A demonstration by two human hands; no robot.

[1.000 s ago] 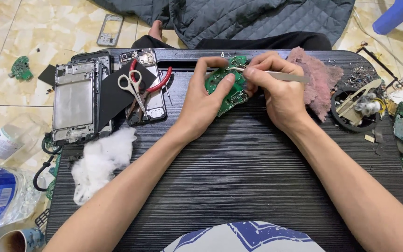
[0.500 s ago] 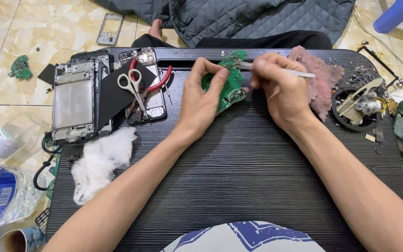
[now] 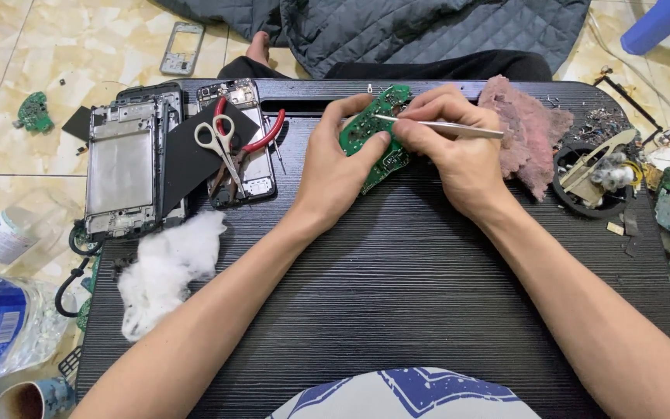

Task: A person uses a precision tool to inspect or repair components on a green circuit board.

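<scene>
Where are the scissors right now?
The white-handled scissors lie on the dismantled phones at the black table's far left, left of the left hand.

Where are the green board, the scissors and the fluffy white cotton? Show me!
Green circuit board [image 3: 371, 138], head view: on its green face, between the two hands.
Scissors [image 3: 221, 140], head view: on the white handle loops.
White cotton [image 3: 166, 268], head view: on the middle of the fluffy clump.

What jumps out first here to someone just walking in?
Mid-table, the left hand grips a green circuit board while the right hand works on it with metal tweezers. To the left lie stripped phone frames and scissors, with a white cotton wad below them.
</scene>
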